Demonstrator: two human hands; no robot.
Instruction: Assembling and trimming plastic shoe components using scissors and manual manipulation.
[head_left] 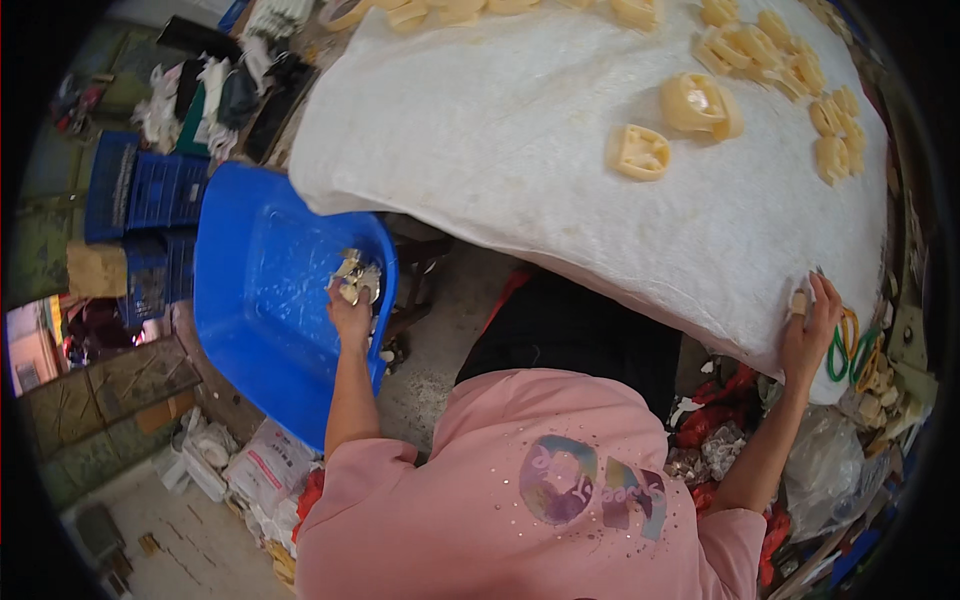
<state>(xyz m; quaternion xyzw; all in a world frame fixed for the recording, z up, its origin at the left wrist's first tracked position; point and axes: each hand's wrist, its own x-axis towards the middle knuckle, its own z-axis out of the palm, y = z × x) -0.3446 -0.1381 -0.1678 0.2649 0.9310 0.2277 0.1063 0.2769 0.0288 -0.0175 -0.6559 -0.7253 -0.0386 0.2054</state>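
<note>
My left hand [350, 312] is closed around a small cluster of shiny, silvery-gold pieces [357, 276], whose exact kind I cannot make out. It holds them inside the blue plastic tub [290, 200], close to the tub's right wall. At the near right corner of the white-covered table [480, 130], my right hand [808, 335] rests on the cloth with its fingers stretched out. One of its digits wears a tan wrap. Beside that hand lie green and orange loops [850, 350]. Farther in on the cloth sit a pale yellow moulded piece [642, 153] and a larger one [697, 105].
More pale yellow pieces [765, 50] lie in groups along the table's far and right parts. Blue crates [165, 190] stand left of the tub. A white sack [270, 465] is at lower left. Clear plastic bags [825, 470] and red bags crowd the lower right.
</note>
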